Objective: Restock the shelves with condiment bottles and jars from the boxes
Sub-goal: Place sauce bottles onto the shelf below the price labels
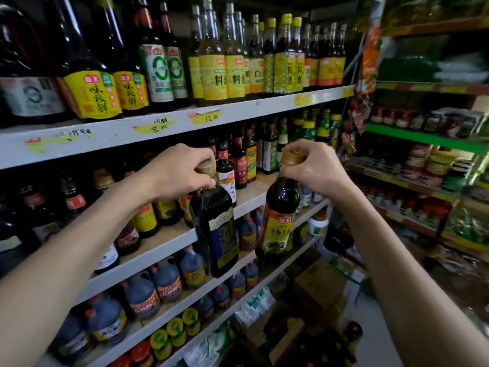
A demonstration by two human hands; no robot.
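Both hands are busy rn, one bottle each, both held by the cap. Left hand (180, 170) has its fingers curled over the brownish cap of a dark square bottle (214, 231) w/ a blue and gold label, and the bottle hangs straight down under it. Right hand (316, 165) grips the gold ribbed cap of a round dark bottle (280, 221) w/ a yellow label, tilted a bit, base swung toward the left. The two bottles are near each other but not touching.

Both are up in the air in front of the middle shelf (254, 193), not set down on it. That shelf has more dark sauce bottles further back and to the left.

Top shelf (158, 131) has handwritten price tags (203, 117) on its white edge and a row of tall bottles w/ yellow labels (214, 78). Below the middle shelf there are dark jugs (166, 280), and lower still some jars w/ yellow lids (174, 331).

On the floor at bottom right sits a cardboard box (315, 284); can't tell what's inside. Another rack (423, 139) w/ jars stands off to the right, pretty blurry tbh.
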